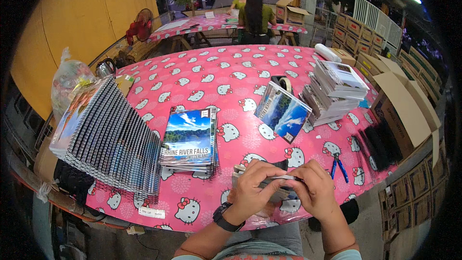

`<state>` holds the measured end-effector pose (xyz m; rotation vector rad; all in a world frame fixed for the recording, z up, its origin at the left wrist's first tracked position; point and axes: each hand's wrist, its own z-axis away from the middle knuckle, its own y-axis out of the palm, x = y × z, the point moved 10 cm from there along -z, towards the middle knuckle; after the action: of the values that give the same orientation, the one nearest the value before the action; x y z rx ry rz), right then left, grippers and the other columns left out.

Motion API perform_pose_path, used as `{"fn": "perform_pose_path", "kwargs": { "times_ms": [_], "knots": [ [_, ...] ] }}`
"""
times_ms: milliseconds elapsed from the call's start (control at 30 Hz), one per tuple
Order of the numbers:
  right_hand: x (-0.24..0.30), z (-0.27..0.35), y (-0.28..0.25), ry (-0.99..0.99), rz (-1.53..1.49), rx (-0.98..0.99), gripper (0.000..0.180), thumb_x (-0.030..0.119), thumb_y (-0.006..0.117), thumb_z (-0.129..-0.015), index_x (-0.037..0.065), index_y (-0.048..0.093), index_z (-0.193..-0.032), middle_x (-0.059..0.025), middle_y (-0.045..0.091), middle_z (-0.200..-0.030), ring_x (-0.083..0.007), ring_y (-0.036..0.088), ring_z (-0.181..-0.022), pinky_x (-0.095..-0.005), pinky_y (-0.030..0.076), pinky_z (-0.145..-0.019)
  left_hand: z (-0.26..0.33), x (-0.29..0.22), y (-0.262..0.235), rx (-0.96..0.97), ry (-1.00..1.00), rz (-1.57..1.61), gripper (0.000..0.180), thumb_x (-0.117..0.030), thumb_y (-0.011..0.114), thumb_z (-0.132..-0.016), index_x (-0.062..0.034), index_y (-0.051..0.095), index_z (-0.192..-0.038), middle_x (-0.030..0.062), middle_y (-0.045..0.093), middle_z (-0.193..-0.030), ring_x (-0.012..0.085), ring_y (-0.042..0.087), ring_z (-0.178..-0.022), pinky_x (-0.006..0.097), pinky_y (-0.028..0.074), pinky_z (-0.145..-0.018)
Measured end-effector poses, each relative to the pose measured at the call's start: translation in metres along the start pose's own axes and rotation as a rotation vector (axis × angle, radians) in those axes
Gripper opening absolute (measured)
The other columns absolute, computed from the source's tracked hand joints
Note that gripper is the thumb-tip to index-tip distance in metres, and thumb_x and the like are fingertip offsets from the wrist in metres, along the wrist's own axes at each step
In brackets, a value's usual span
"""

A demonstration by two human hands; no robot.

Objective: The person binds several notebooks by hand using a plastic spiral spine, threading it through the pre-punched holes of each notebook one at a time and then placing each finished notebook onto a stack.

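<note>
Close to the table's near edge, both hands grip one notebook (287, 194), seen nearly edge-on and mostly covered by my fingers. My left hand (257, 185), with a dark watch on the wrist, closes on its left part. My right hand (315, 190) pinches the edge farther right, thumb close to the left thumb. Whether a coil runs through that edge is hidden. A small pile of spiral notebooks (188, 132) with a lake-and-sky cover lies ahead to the left. Right of my hands rest blue-handled pliers (340, 168).
A tall stack of spiral notebooks (110, 139) stands at left. Unbound booklets (337, 89) are piled at right, beside a loose printed booklet (283, 110) and a tape roll (286, 84). Black coils (382, 147) lie near an open carton (399, 106). Two people sit at a far table (192, 23).
</note>
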<state>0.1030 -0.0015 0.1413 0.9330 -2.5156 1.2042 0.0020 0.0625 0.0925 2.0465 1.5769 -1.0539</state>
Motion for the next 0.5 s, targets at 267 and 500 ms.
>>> {"fn": "perform_pose_path", "kwargs": {
  "times_ms": [267,500],
  "knots": [
    [-0.013,-0.005,-0.029,0.048,0.034,-0.139,0.042,0.023,0.07,-0.074,-0.002,0.056,-0.105,-0.0146,0.058,-0.1,-0.0276,0.056,-0.09,-0.0384,0.045,-0.078,-0.015,0.021,-0.061,-0.255,-0.08,0.096,0.011,-0.013,0.055,-0.09,-0.0024,0.056,-0.093,0.0031,0.054,-0.085,0.0119,0.051,-0.082,0.027,0.043,-0.072],
    [-0.136,0.042,-0.007,0.484,-0.178,0.073,0.035,0.019,0.067,-0.077,0.003,0.058,-0.108,-0.0114,0.059,-0.099,-0.0202,0.058,-0.087,-0.0319,0.046,-0.073,-0.125,0.018,-0.216,-0.353,0.109,-0.813,0.036,-0.029,0.042,-0.095,0.0023,0.057,-0.087,0.0102,0.052,-0.067,0.0211,0.05,-0.066,0.036,0.04,-0.063]
  ]
}}
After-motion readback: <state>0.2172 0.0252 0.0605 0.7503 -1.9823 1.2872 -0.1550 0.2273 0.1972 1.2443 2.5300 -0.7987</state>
